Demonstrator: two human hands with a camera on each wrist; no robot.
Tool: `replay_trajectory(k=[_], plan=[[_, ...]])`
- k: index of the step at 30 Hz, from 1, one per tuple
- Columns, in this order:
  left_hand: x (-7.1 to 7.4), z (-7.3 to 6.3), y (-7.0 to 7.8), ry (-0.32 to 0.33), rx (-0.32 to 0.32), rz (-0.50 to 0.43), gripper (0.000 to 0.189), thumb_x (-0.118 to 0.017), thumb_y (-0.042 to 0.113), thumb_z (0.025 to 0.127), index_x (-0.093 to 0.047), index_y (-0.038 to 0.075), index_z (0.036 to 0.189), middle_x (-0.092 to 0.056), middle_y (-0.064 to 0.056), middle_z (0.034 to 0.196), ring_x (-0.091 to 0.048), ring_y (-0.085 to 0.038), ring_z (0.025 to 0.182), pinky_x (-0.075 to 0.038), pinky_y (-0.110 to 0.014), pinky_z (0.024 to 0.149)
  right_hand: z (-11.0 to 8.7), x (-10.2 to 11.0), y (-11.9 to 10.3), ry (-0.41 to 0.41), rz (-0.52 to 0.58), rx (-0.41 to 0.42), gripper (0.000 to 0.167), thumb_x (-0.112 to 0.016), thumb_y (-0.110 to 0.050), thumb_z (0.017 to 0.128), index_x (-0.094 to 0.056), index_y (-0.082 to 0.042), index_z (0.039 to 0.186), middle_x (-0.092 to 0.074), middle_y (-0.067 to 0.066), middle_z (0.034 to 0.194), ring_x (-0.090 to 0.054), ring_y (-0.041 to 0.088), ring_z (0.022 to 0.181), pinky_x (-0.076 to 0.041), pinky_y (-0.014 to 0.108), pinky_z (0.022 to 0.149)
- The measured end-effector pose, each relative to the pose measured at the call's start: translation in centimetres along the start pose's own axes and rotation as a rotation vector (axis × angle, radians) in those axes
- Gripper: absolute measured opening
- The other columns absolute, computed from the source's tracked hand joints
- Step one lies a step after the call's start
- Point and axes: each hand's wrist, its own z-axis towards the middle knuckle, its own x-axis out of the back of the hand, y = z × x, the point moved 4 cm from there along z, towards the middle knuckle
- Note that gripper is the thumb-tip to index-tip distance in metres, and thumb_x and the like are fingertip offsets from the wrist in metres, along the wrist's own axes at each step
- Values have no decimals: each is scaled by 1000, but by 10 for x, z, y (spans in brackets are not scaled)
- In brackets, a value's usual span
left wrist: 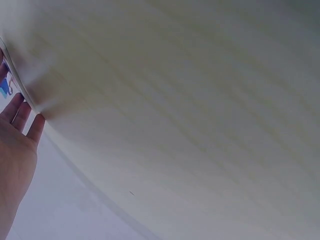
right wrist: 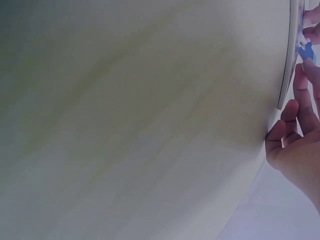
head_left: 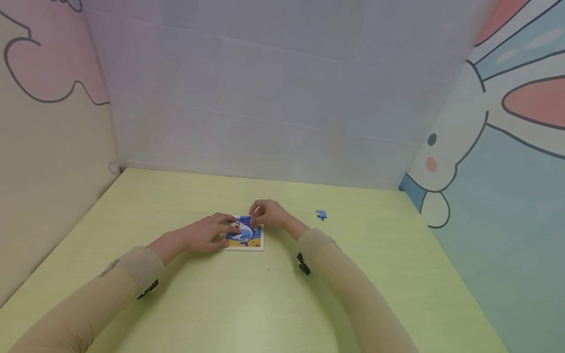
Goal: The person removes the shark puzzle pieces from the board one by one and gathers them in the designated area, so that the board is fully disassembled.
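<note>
A small jigsaw puzzle board (head_left: 247, 248) with a white border lies flat on the table, its picture a white-and-blue dolphin over yellow sand. My left hand (head_left: 205, 234) rests along the board's left side, fingers extended across its edge and picture. At the upper right corner, my right hand (head_left: 271, 214) pinches a blue jigsaw piece (right wrist: 306, 52) between thumb and fingertip, close over the board. The right fingers cover part of that corner in the head view. To the right of this hand, another blue jigsaw piece (head_left: 321, 214) lies loose on the table.
The pale yellow-green table (head_left: 247, 304) runs back to a white sheet-like wall (head_left: 273, 98). Side panels with cartoon drawings stand at left and right, one showing a rabbit (head_left: 446, 147). Both forearms wear beige sleeves (head_left: 353, 279) with dark straps near the wrists.
</note>
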Motion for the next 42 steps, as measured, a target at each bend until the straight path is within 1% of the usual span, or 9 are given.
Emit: replay_trajectory(k=[4, 11, 17, 20, 26, 31, 34, 38, 42], plan=[[-1, 1, -2, 5, -2, 5, 47, -57, 35, 93, -50, 21, 138, -36, -14, 147, -32, -35, 135, -29, -56, 107, -2, 4, -1, -9, 0, 23, 15, -69, -19, 87, -65, -17, 101, -69, 1, 97, -62, 10, 88, -49, 24, 79], [-4, 3, -6, 30, -22, 19, 46, -58, 34, 92, -52, 21, 136, -39, -15, 144, -35, -35, 133, -31, -56, 107, -6, 16, 1, 3, -64, 60, 16, -68, -22, 88, -68, -19, 103, -70, -2, 100, -63, 8, 89, -49, 23, 78], [-4, 2, -5, 27, -18, 11, 46, -57, 35, 93, -52, 21, 136, -38, -14, 146, -34, -35, 134, -30, -56, 107, -17, 31, 6, 9, -43, 54, 16, -69, -21, 87, -69, -18, 102, -70, -1, 99, -63, 10, 89, -50, 24, 77], [-3, 2, -4, 30, -20, 11, 46, -57, 35, 93, -52, 21, 136, -38, -14, 146, -34, -35, 134, -30, -55, 107, -24, 42, 11, 18, -38, 49, 16, -69, -20, 87, -69, -17, 102, -70, 0, 98, -64, 11, 90, -51, 25, 79], [-3, 1, -3, 39, -20, 26, 45, -57, 34, 93, -52, 20, 136, -38, -14, 146, -35, -35, 133, -31, -55, 107, -37, 63, 28, 62, -45, 23, 17, -69, -20, 87, -69, -15, 103, -69, 1, 99, -64, 13, 91, -51, 28, 80], [-3, 0, -3, 47, -24, 22, 45, -58, 32, 93, -53, 20, 136, -39, -14, 145, -35, -36, 132, -32, -55, 106, -47, 79, 45, 83, -13, 1, 17, -67, -14, 88, -68, -9, 104, -69, 6, 101, -64, 16, 92, -51, 30, 82], [-2, -1, -2, 49, -26, 14, 44, -58, 31, 93, -53, 19, 135, -39, -15, 145, -35, -36, 132, -31, -56, 106, -51, 86, 58, 80, -4, -14, 17, -65, -12, 89, -67, -8, 106, -69, 7, 102, -64, 18, 94, -51, 32, 82], [-2, -1, -2, 35, -6, 5, 45, -58, 32, 93, -52, 20, 136, -38, -14, 146, -34, -36, 133, -30, -56, 107, -55, 93, 76, 89, -23, -48, 17, -65, -13, 89, -68, -9, 106, -69, 7, 101, -64, 19, 94, -51, 31, 78], [-2, -1, -2, 33, 3, 6, 45, -58, 33, 93, -52, 21, 136, -38, -13, 146, -34, -35, 134, -30, -55, 107, -59, 98, 87, 114, -33, -86, 17, -65, -12, 89, -68, -8, 106, -69, 9, 102, -64, 21, 95, -51, 32, 77]])
